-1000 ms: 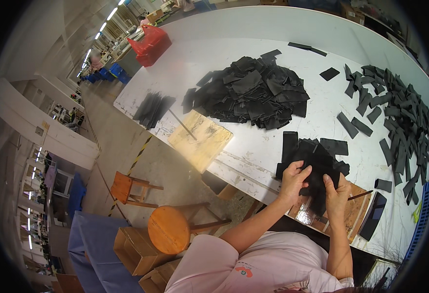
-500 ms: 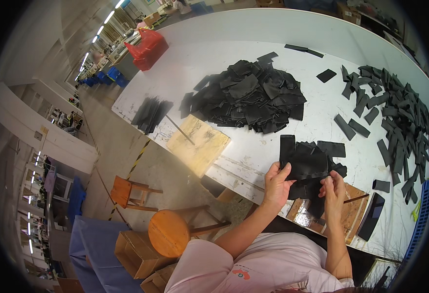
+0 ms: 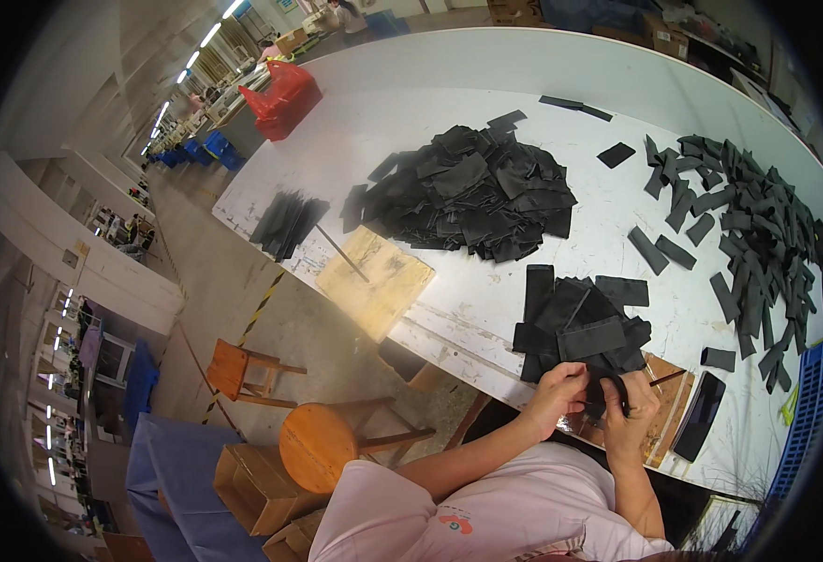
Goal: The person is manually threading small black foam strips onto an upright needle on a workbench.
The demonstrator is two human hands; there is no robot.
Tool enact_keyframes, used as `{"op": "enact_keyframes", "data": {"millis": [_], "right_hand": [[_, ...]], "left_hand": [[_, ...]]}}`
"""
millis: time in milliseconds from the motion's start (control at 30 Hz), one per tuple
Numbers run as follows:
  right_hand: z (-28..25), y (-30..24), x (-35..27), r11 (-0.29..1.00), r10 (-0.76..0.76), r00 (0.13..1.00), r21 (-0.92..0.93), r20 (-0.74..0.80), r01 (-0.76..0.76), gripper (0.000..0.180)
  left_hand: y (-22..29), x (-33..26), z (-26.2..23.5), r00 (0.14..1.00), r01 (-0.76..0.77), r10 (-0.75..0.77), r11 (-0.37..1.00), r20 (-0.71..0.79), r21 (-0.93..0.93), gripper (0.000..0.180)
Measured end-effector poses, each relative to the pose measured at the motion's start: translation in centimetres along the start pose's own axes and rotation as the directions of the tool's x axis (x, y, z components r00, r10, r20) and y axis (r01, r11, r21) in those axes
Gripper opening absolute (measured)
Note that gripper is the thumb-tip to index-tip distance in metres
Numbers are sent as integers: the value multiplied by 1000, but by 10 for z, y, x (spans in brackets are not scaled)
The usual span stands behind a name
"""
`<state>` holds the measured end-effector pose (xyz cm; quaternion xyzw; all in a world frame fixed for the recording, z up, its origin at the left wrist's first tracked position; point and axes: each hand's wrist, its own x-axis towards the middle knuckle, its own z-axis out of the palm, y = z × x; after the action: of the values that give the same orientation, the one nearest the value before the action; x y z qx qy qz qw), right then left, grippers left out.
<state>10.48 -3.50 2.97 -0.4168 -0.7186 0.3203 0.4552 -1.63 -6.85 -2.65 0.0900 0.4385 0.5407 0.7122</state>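
Note:
Close to my body, at the table's near edge, both hands work on one black fabric piece [image 3: 599, 386]. My left hand [image 3: 557, 397] pinches its left side, thumb and fingers pressed together. Curled around the right side is my right hand [image 3: 631, 408], its thumb against the dark cloth. The piece looks bent or folded between them, and its lower part is partly hidden by my fingers. Just beyond lies a small heap of black fabric pieces [image 3: 591, 335]. Under my right hand, a wooden board [image 3: 657, 440] with a thin rod [image 3: 668, 377] rests on the table.
A large pile of black pieces [image 3: 468, 192] and a red plastic bag [image 3: 282, 98] occupy the white table. Narrow black strips [image 3: 753, 244] spread along the right. A phone [image 3: 700, 417] lies right of my hands. A second rod-fitted board [image 3: 376, 286] and wooden stool [image 3: 318, 448] are leftward.
Both hands have drawn back toward my body from over the small heap, bringing a black piece along. The heap is now uncovered, and the piece appears bent rather than spread flat.

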Motion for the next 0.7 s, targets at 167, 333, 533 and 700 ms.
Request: {"op": "enact_keyframes", "data": {"millis": [167, 333, 533, 700], "right_hand": [[-12, 4, -3, 909, -284, 959, -317, 9, 272, 18], [-11, 13, -12, 866, -300, 951, -396, 74, 304, 18], [-6, 17, -10, 825, -292, 940, -452, 176, 340, 15], [0, 20, -8, 803, -316, 921, -452, 229, 388, 15]], "left_hand": [[-6, -23, 17, 929, -343, 370, 884, -26, 317, 32], [8, -39, 33, 944, -329, 306, 854, 121, 404, 24], [7, -33, 22, 954, -298, 269, 900, 133, 318, 9], [11, -31, 9, 991, -108, 99, 990, 95, 96, 7]]}}
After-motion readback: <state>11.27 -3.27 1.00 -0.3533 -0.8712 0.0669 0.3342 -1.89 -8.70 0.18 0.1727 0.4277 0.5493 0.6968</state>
